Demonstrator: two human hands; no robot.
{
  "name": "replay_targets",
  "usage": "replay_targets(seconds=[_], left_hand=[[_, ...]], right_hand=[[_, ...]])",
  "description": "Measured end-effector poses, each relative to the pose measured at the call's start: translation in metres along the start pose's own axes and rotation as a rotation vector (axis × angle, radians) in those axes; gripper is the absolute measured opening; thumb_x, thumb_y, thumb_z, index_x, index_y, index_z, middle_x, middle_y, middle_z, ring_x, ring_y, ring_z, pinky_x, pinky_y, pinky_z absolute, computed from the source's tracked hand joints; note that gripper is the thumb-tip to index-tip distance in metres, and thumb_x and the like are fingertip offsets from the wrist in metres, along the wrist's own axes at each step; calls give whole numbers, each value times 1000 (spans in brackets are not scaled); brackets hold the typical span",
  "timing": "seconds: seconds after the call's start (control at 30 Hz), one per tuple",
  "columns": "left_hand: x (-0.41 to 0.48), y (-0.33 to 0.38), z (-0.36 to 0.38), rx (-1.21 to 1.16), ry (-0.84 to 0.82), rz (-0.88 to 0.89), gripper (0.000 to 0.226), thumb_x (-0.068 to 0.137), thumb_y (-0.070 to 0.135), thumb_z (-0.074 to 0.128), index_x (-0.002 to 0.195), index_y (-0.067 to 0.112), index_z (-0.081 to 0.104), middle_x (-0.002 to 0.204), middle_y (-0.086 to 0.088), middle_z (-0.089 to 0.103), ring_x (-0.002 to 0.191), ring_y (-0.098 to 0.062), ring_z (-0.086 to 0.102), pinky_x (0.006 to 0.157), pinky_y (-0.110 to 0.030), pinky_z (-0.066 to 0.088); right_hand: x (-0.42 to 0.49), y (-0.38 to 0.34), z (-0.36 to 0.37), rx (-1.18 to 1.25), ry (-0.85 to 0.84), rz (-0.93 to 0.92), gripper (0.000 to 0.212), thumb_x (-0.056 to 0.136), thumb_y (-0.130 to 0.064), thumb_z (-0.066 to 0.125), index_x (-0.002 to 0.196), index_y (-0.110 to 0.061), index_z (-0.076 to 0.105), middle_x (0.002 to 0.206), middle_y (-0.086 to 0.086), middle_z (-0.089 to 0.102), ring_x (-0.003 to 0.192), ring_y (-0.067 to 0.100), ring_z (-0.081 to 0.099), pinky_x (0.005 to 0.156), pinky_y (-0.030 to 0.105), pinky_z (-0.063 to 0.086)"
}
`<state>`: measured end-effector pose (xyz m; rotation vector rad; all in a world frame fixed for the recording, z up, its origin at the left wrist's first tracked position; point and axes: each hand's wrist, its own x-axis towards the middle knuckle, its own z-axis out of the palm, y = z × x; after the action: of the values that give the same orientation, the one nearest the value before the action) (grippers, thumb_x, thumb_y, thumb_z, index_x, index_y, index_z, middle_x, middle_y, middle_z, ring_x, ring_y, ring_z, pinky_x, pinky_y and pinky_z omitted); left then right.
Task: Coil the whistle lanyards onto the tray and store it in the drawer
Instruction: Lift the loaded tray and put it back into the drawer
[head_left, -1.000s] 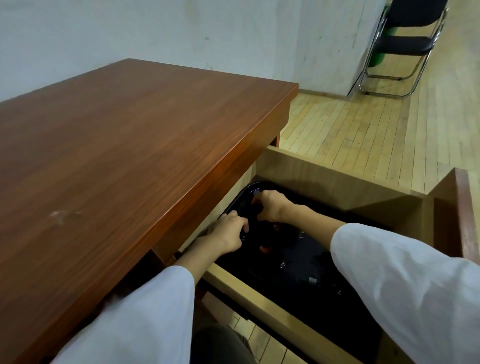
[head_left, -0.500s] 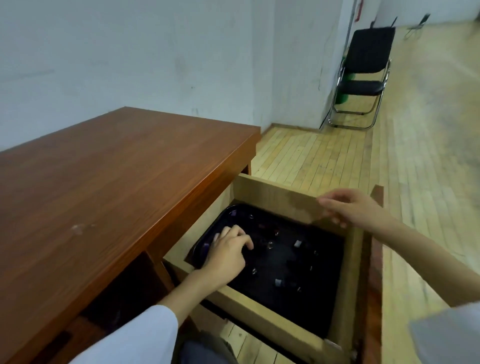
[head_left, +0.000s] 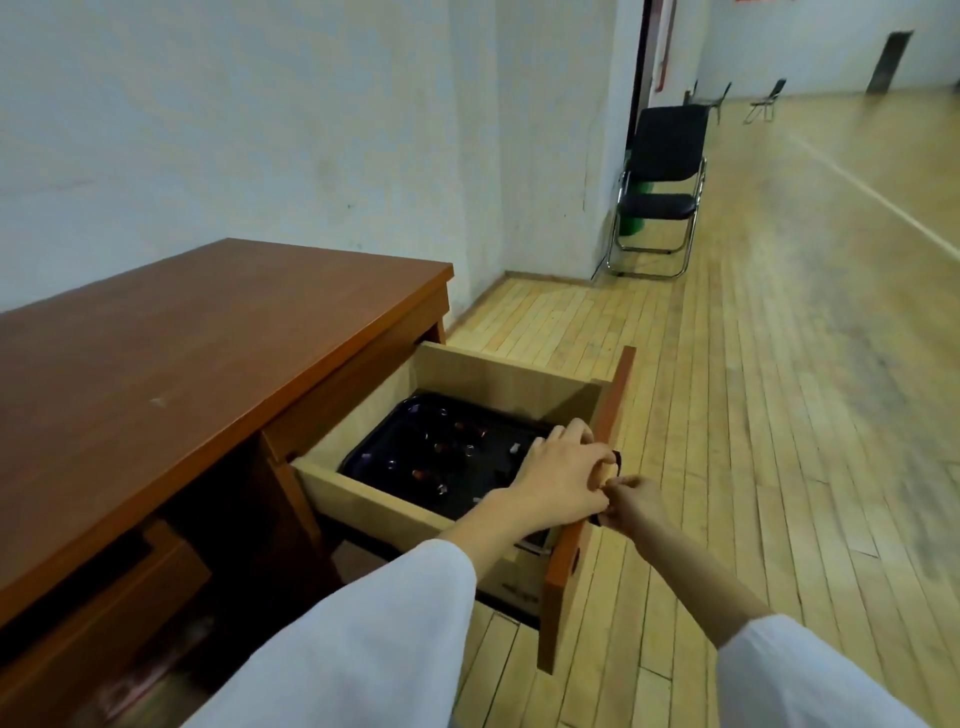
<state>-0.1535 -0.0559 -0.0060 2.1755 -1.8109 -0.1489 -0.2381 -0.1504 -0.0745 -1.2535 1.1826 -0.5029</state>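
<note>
Under the tabletop (head_left: 208, 364) edge, the drawer (head_left: 363, 499) stands pulled out. The black tray (head_left: 462, 491) lies inside it, with the whistle lanyards (head_left: 447, 447) on it, too small to make out. The left hand (head_left: 561, 480) curls over the top edge of the drawer front (head_left: 563, 582). The right hand (head_left: 636, 504) grips the dark handle (head_left: 617, 458) outside.

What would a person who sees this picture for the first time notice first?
The open light-wood drawer of the red-brown wooden desk, at the centre, with a black rectangular tray of small items inside. The left hand and right hand meet at its red-brown front panel. A black folding chair stands by the far wall.
</note>
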Motion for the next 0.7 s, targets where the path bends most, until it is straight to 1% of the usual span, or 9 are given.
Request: replay_targets(seconds=[0.17, 0.27, 0.33, 0.43, 0.5, 0.53, 0.6, 0.67, 0.7], left_hand=[[-8, -24, -14, 106, 7, -10, 43, 85, 33, 57, 127, 26, 53, 126, -1, 43, 115, -23, 39, 100, -43, 34], [-14, -49, -28, 186, 11, -62, 44, 87, 33, 55, 131, 27, 50, 129, -2, 44, 118, -24, 38, 100, -42, 32], [-20, -66, -36, 244, 16, -85, 45, 88, 31, 54, 132, 28, 49, 130, -3, 43, 119, -25, 38, 100, -42, 32], [-29, -99, -48, 375, 27, -133, 44, 92, 29, 51, 136, 28, 46, 136, -5, 41, 125, -25, 35, 103, -41, 31], [-33, -121, -55, 497, 52, -146, 42, 93, 28, 52, 134, 25, 48, 140, -5, 38, 130, -26, 32, 105, -41, 29], [-35, -132, -59, 567, 51, -142, 40, 92, 26, 54, 132, 23, 50, 143, -6, 37, 133, -26, 30, 108, -42, 26], [-37, -147, -62, 738, -34, -83, 39, 90, 18, 58, 128, 19, 54, 149, -9, 32, 140, -28, 20, 115, -42, 16], [-40, -162, -62, 913, -212, -4, 42, 88, 9, 58, 129, 14, 53, 152, -11, 28, 144, -29, 11, 119, -44, 5], [-42, -170, -62, 957, -287, 12, 43, 88, 7, 56, 131, 11, 51, 151, -12, 30, 144, -29, 10, 119, -43, 1]], right_hand=[[12, -5, 27, -34, -82, 23, 17, 93, -16, 50, 106, -6, 46, 87, 18, 61, 58, 20, 61, 46, 26, 52], [20, -12, 59, -24, -143, 39, 6, 94, -11, 47, 93, -5, 48, 80, 14, 58, 55, 20, 58, 45, 27, 53], [25, -18, 79, 0, -176, 71, 9, 95, -10, 47, 86, -7, 47, 80, 14, 58, 56, 22, 61, 47, 30, 56], [30, -28, 121, 26, -254, 89, 4, 92, -6, 50, 95, -3, 51, 82, 17, 61, 62, 28, 66, 49, 33, 58], [32, -34, 150, 18, -278, 48, 13, 90, -8, 54, 99, 0, 55, 85, 20, 65, 65, 31, 68, 49, 34, 57], [33, -36, 165, 14, -285, 22, 16, 89, -9, 56, 101, 1, 56, 83, 19, 66, 62, 29, 68, 50, 34, 57], [33, -44, 190, 21, -297, 5, 12, 88, -8, 56, 99, -2, 54, 74, 16, 63, 52, 24, 65, 45, 28, 53], [34, -51, 213, -9, -327, 32, 3, 89, -5, 54, 91, -5, 51, 71, 12, 59, 50, 19, 60, 37, 20, 45], [34, -54, 222, -51, -329, 44, 5, 90, -5, 53, 86, -5, 50, 70, 10, 57, 49, 17, 57, 33, 17, 41]])
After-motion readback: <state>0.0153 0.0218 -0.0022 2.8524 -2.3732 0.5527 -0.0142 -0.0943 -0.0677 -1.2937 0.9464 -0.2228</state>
